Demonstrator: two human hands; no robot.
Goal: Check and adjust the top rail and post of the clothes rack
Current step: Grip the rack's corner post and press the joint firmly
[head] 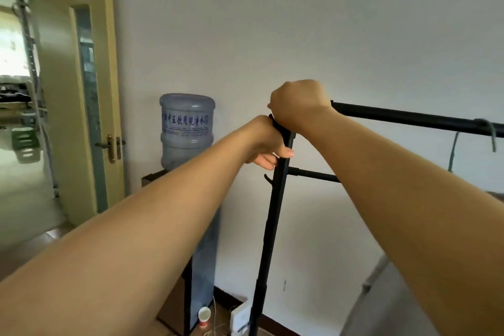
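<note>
A black metal clothes rack stands against the white wall. Its upright post point(270, 229) rises from the floor to a corner joint, where the top rail point(409, 118) runs off to the right. My left hand point(266, 142) is wrapped around the post just under the corner, thumb and fingers showing on either side. My right hand point(298, 105) is closed in a fist over the corner joint, at the left end of the top rail, which hides the joint itself. A lower crossbar point(313, 175) and a small hook point(267, 179) branch off the post below my hands.
A water dispenser with a large blue bottle point(186, 128) stands left of the rack. A paper cup point(204, 316) and a white box point(240, 318) lie on the floor near the post's foot. An open yellow door point(81, 95) is at the left. A green hanger hook point(488, 131) hangs on the rail.
</note>
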